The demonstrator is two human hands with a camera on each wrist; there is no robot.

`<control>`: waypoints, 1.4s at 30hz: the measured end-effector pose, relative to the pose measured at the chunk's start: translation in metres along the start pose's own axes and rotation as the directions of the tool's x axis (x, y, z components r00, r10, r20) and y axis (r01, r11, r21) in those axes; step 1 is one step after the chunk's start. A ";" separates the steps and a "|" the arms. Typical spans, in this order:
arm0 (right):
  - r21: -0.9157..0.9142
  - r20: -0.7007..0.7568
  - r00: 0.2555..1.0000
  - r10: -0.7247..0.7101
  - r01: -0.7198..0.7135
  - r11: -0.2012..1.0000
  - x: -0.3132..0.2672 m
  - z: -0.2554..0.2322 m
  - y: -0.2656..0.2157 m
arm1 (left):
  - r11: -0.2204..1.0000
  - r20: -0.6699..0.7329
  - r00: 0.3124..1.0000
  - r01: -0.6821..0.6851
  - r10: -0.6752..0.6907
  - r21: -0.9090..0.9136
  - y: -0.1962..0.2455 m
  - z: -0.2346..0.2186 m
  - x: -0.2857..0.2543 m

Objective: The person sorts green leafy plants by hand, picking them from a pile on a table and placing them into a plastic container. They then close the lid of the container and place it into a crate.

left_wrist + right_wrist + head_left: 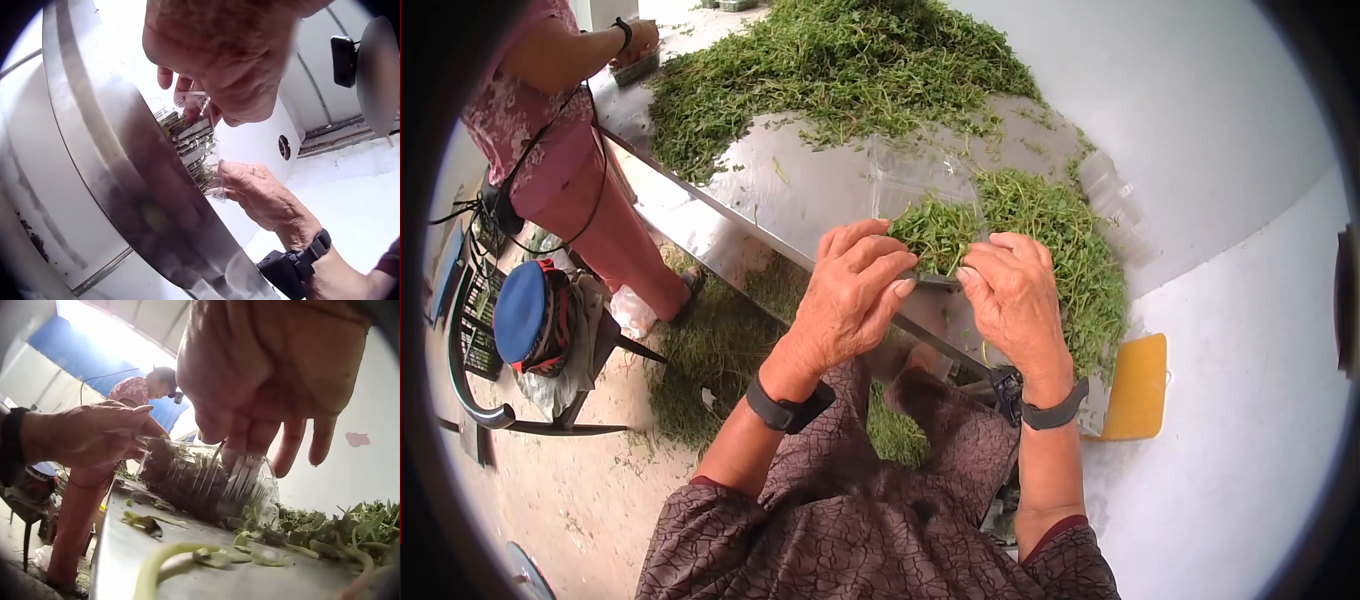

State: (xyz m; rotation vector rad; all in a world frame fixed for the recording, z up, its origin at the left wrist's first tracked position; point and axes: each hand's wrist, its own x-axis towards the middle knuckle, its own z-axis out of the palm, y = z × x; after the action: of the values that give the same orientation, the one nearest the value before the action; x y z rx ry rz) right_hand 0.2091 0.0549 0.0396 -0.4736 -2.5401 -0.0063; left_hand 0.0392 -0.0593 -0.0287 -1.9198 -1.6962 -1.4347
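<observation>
A clear plastic clamshell box (203, 478) filled with green leafy sprigs (935, 228) stands at the near edge of the metal table, its lid (905, 160) folded back on the far side. My left hand (855, 285) holds the box's left end, fingers bent over the rim. At the other end, my right hand (1015, 300) grips the right side, thumb near the front corner. Seen from the right wrist, the right fingers (253, 434) reach down over the rim among the sprigs. From the left wrist, stems press against the clear wall.
A large heap of greens (840, 65) covers the table's far part, and another pile (1055, 245) lies to the right. Beside the table's left edge stands another person (570, 150). A chair (550, 430) with a blue cap (520, 315) is at left. A yellow board (1138, 385) leans at right.
</observation>
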 end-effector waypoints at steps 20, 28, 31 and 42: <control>0.054 0.016 0.999 -0.032 0.031 0.998 0.020 0.025 0.002 | 0.981 -0.176 0.972 0.135 -0.158 -0.140 -0.012 -0.005 -0.010; 0.156 -0.101 0.991 0.084 -0.067 0.985 0.003 -0.005 0.011 | 0.958 -0.176 0.952 0.217 -0.250 -0.186 -0.010 -0.011 -0.014; 0.169 -0.084 0.981 0.173 -0.158 0.973 -0.018 -0.027 0.026 | 0.950 -0.221 0.935 0.234 -0.278 -0.205 -0.021 -0.011 -0.015; -0.108 0.009 0.799 0.601 -0.597 0.795 -0.095 -0.094 0.086 | 0.917 -0.265 0.891 0.302 -0.369 -0.263 -0.036 -0.003 0.005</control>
State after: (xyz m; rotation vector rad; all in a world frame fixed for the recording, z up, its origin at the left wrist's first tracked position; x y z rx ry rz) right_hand 0.3610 0.0943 0.0617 -1.3181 -2.3223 0.1134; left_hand 0.0067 -0.0464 -0.0390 -1.4264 -1.8438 -2.0020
